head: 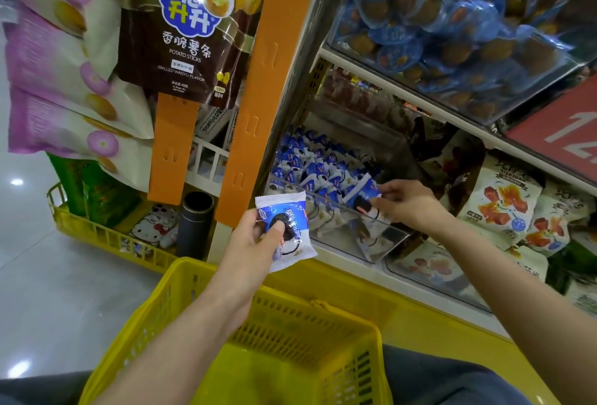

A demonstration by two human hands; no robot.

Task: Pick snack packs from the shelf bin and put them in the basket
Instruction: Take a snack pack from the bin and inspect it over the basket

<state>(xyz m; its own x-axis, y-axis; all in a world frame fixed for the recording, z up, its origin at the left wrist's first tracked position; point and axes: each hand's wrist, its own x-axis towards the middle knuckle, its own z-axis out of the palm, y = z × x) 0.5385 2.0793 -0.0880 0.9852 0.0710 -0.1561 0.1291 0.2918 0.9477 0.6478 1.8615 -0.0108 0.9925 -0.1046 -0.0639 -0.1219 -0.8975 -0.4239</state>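
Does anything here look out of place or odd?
Yes: a Hello Kitty case lies in the low yellow tray, with a dark cup beside it. Neither looks like a snack for sale.

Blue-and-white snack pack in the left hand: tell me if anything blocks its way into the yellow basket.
Nothing visible does. The left hand holds the blue-and-white snack pack by the far rim of the open-topped yellow plastic basket.

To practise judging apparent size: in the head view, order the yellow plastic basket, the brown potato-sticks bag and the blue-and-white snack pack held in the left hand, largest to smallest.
1. yellow plastic basket
2. brown potato-sticks bag
3. blue-and-white snack pack, gripped by the left hand
The basket is nearest the camera, which inflates its look.
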